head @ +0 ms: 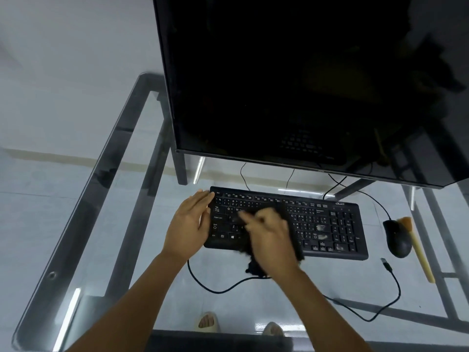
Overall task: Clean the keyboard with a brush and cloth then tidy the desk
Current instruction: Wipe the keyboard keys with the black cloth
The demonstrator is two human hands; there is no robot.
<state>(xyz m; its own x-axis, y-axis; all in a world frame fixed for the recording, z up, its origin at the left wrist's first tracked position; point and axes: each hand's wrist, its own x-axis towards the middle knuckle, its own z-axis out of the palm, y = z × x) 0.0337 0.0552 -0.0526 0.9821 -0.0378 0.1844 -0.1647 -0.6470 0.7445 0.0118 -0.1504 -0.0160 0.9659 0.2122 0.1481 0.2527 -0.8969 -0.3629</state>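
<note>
A black keyboard (327, 224) lies on the glass desk (101, 199) below the monitor. My left hand (189, 224) rests flat with straight fingers on the keyboard's left end. My right hand (269, 237), blurred by motion, presses a dark cloth (253, 269) onto the left-middle keys; the cloth hangs over the keyboard's front edge. A brush (418, 250) with a light wooden handle and tan bristles lies on the desk to the right of the mouse, away from both hands.
A large dark monitor (304, 85) overhangs the keyboard's back edge. A black mouse (397, 238) sits right of the keyboard. A black cable (215, 288) with a loose USB plug (385, 264) loops along the desk front. The desk's left rim is metal-framed.
</note>
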